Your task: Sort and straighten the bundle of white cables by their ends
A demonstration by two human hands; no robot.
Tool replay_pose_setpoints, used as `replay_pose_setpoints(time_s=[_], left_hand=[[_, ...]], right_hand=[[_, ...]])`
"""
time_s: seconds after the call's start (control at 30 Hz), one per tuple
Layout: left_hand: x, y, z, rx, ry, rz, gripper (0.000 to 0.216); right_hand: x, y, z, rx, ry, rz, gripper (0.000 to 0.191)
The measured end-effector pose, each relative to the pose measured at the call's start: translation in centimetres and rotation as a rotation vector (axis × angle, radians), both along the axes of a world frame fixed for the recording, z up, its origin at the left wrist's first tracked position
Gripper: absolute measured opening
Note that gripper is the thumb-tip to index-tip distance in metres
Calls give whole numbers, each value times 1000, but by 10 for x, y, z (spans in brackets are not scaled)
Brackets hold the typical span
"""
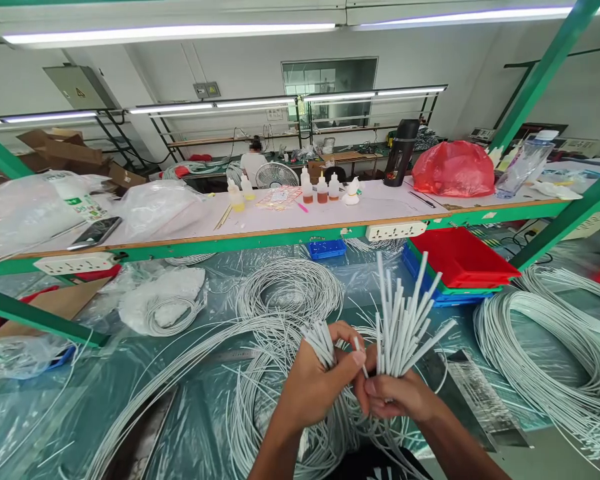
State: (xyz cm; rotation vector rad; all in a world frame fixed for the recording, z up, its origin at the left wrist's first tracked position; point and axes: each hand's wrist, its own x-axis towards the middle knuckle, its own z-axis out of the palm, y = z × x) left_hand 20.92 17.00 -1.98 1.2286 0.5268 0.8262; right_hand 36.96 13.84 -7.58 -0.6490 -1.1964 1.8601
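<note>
My left hand is closed round a bunch of thin white cable ends that point up and to the left. My right hand grips a fanned bundle of white tube-covered cable ends standing upright. Both hands meet over the bench, and the fingertips pinch one thin white piece between them. The cables trail down from both hands into loose loops on the bench.
Coils of white cable lie behind and at the right. Stacked red, green and blue trays sit at the back right. A shelf above holds bottles, a phone, bags. A person sits far behind.
</note>
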Motion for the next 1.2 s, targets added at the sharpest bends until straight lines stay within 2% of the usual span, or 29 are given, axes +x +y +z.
replay_pose_setpoints(time_s=[0.1,0.2,0.37,0.53,0.6,0.67,0.73,0.8,0.87,0.93,1.1,1.2], left_hand=[[-1,0,0,14,-168,148,19],[-4,4,-1,22,-224,256,18],[-3,7,-11,0,-99,207,28],[-7,5,-6,71,-6,387,41],[-12,4,1,141,95,471,41],[-17,3,6,285,214,531,38],[-20,3,9,402,239,572,34],[-23,4,9,354,117,581,36],[-23,4,9,196,-40,563,41],[-24,2,10,107,-116,541,45],[-30,-3,18,183,16,600,40],[-30,-5,20,250,179,566,36]], right_hand=[[-2,1,-11,80,31,-35,31],[-7,-2,-19,106,13,-86,37],[-17,-7,-15,53,-55,-144,42],[-15,-3,-3,13,-73,-57,46],[-14,-3,-2,21,-95,-38,45],[-16,-4,-2,44,-104,-36,44],[-17,-5,-3,39,-97,-45,43],[-19,-5,-5,22,-82,-97,43],[-19,-3,-7,33,-93,-198,43],[-19,-1,-10,74,-133,-292,42],[-20,-3,-17,185,-237,-424,40],[-20,-9,-15,174,-233,-346,41]])
